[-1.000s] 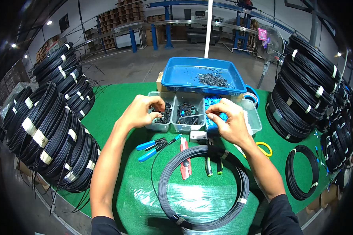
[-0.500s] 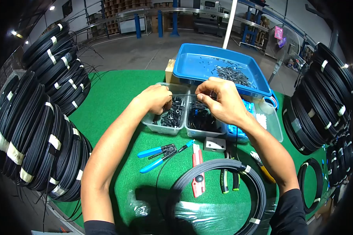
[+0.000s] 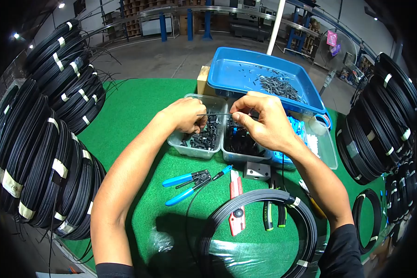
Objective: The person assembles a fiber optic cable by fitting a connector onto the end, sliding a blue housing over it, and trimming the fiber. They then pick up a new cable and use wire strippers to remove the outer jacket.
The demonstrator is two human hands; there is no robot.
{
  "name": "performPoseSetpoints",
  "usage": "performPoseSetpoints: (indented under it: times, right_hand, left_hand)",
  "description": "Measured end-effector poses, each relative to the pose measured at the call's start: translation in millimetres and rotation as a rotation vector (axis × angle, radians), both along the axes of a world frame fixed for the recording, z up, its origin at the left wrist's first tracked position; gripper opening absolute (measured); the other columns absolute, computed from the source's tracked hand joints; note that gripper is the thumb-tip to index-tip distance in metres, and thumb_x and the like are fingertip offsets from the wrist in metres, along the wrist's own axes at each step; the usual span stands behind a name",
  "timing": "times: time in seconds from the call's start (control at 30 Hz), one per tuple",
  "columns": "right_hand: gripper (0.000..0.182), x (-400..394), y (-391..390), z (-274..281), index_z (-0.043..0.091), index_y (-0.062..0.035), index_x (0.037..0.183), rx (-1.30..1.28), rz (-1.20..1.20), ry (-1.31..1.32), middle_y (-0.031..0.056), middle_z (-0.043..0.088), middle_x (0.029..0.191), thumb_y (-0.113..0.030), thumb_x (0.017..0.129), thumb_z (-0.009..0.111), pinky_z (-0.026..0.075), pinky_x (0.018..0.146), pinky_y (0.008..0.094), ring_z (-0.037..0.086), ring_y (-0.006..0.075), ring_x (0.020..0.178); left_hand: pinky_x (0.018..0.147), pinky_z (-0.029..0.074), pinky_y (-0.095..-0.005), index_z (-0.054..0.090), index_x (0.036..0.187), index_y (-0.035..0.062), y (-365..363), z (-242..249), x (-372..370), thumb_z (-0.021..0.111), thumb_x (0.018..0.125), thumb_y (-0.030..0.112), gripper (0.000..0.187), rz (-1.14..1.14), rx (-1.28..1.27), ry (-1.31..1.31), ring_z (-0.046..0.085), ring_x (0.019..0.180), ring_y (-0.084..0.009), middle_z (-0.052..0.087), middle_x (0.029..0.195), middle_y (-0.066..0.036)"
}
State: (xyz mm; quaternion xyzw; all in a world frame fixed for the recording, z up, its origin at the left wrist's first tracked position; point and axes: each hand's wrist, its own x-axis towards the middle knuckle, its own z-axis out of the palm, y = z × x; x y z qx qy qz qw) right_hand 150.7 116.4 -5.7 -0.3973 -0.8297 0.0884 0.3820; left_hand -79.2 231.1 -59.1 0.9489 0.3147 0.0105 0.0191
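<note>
My left hand [image 3: 187,117] is over the left clear bin [image 3: 190,152] of small black parts, its fingers curled down at them; what they grip, if anything, is hidden. My right hand [image 3: 262,121] pinches a thin black cable [image 3: 220,114] between thumb and forefinger above the middle bin [image 3: 245,157]. The cable's free end points left and reaches my left hand. Below the right wrist, cable runs down to a large black coil [image 3: 217,214] on the green mat [image 3: 139,99].
A blue tray [image 3: 227,85] of short black pieces stands behind the bins. Blue-handled strippers [image 3: 178,180], a red cutter [image 3: 236,199], a metal block [image 3: 257,171] and green-black pliers [image 3: 268,215] lie in front. Cable coils are stacked left [image 3: 37,153] and right [image 3: 370,139].
The view has shifted slightly. My left hand has moved a little within the bin area, its fingers still curled, while my right hand keeps its pinch on the cable.
</note>
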Motion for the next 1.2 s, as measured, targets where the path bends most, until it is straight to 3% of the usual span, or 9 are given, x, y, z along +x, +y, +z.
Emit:
performPoseSetpoints:
  times: [0.1,0.17,0.23,0.3,0.43,0.53,0.7,0.97,1.2]
  right_hand:
    - [0.012,2.1,-3.1,5.2,0.071,0.0000,0.090,0.024,-0.020,-0.019,0.0124,0.066,0.080,-0.008,0.081,0.071,0.048,0.065,0.0343,0.063,0.0224,0.072]
    - [0.014,2.0,-6.0,10.0,0.071,0.0034,0.089,-0.028,-0.020,0.001,0.0186,0.066,0.080,-0.007,0.081,0.066,0.052,0.070,0.0396,0.067,0.0303,0.075]
    - [0.014,3.1,-6.2,8.7,0.071,0.0034,0.089,-0.023,-0.020,0.014,0.0186,0.067,0.081,-0.007,0.081,0.067,0.052,0.070,0.0397,0.067,0.0303,0.075]
    - [0.014,6.3,-7.4,7.3,0.071,0.0034,0.089,-0.020,-0.021,0.026,0.0186,0.067,0.081,-0.007,0.081,0.067,0.052,0.070,0.0397,0.067,0.0302,0.075]
    - [0.014,23.7,-20.4,6.6,0.071,0.0027,0.090,-0.020,-0.033,0.002,0.0178,0.066,0.081,-0.008,0.082,0.067,0.052,0.070,0.0391,0.066,0.0298,0.074]
    - [0.012,45.1,-42.9,8.7,0.071,0.0007,0.089,-0.004,-0.132,0.022,0.0155,0.063,0.078,-0.007,0.081,0.068,0.051,0.069,0.0382,0.065,0.0290,0.072]
    - [0.011,81.1,-95.9,10.7,0.071,0.0026,0.090,-0.144,-0.180,0.278,0.0107,0.070,0.082,-0.002,0.080,0.073,0.054,0.070,0.0323,0.068,0.0172,0.075]
    - [0.010,115.2,-152.2,22.8,0.073,0.0021,0.090,-0.387,-0.155,0.437,0.0085,0.072,0.080,0.000,0.080,0.074,0.052,0.058,0.0274,0.064,0.0112,0.065]
    - [0.009,129.2,-169.3,30.3,0.074,0.0013,0.091,-0.288,-0.080,0.454,0.0058,0.069,0.078,0.000,0.082,0.075,0.052,0.055,0.0242,0.064,0.0104,0.064]
  left_hand:
    - [0.075,0.055,-0.0412,0.074,0.085,0.0103,-1.6,0.1,1.1,0.082,0.067,0.010,0.020,-0.001,0.090,0.076,0.071,0.082,-0.0274,0.073,0.082,-0.007]
    - [0.075,0.055,-0.0409,0.073,0.088,0.0105,-4.0,0.6,0.3,0.081,0.068,0.009,0.021,-0.011,0.078,0.048,0.071,0.082,-0.0276,0.073,0.081,-0.007]
    - [0.074,0.055,-0.0407,0.072,0.090,0.0108,-7.4,4.5,-0.8,0.079,0.070,0.007,0.022,-0.024,0.065,0.022,0.071,0.082,-0.0278,0.072,0.080,-0.007]
    - [0.071,0.054,-0.0419,0.064,0.101,0.0106,-13.7,12.2,-0.6,0.081,0.067,0.006,0.038,-0.051,0.020,-0.076,0.068,0.079,-0.0299,0.070,0.079,-0.009]
    - [0.068,0.055,-0.0402,0.057,0.108,0.0095,-38.5,37.2,4.3,0.078,0.071,0.000,0.043,0.102,0.021,-0.078,0.070,0.077,-0.0287,0.069,0.082,-0.010]
    - [0.067,0.059,-0.0336,0.052,0.106,0.0042,-69.6,56.3,5.0,0.071,0.080,-0.009,0.035,0.082,-0.149,-0.512,0.071,0.082,-0.0208,0.067,0.094,-0.010]
    - [0.078,0.060,-0.0308,0.055,0.103,0.0000,-126.7,64.0,26.5,0.076,0.078,-0.007,0.033,-0.060,-0.088,-0.936,0.069,0.088,-0.0166,0.066,0.093,-0.008]
    - [0.082,0.060,-0.0330,0.052,0.111,0.0031,-203.8,57.5,70.4,0.078,0.069,-0.017,0.053,-0.209,-0.219,-1.325,0.071,0.091,-0.0206,0.066,0.091,-0.010]
    - [0.079,0.061,-0.0326,0.051,0.114,0.0026,-220.7,62.7,69.5,0.079,0.070,-0.016,0.055,-0.270,-0.140,-1.366,0.071,0.089,-0.0201,0.068,0.090,-0.013]
